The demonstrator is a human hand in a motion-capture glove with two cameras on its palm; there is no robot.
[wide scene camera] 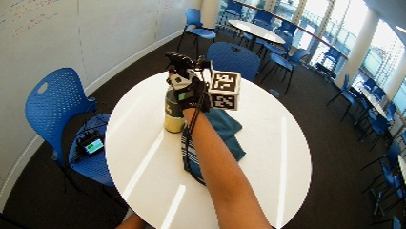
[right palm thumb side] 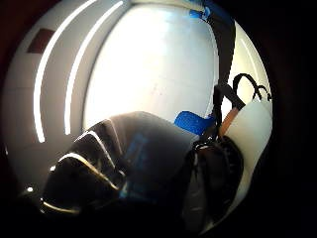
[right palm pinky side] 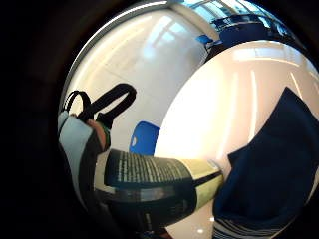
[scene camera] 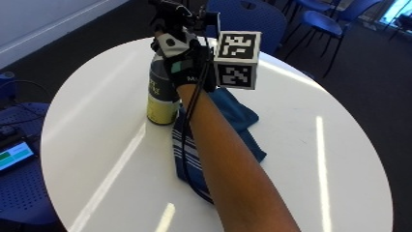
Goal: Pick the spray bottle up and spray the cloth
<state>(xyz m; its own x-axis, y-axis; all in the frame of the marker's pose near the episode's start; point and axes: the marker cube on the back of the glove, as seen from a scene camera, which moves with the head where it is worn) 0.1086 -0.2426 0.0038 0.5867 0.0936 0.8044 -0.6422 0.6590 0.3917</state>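
Spray bottle [scene camera: 161,96]: dark printed label, yellow base, upright beside blue cloth [scene camera: 235,113].

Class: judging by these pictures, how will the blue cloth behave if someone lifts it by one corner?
The blue cloth lies rumpled and folded on the table, so it is probably floppy and would drape. It looks thin, likely light. Soft fabric should not roll or break.

office meeting room | round white tables [wide scene camera: 266,143] | blue chairs [wide scene camera: 57,109] | whiteboard wall [wide scene camera: 63,28] | dark carpet [wide scene camera: 342,143]
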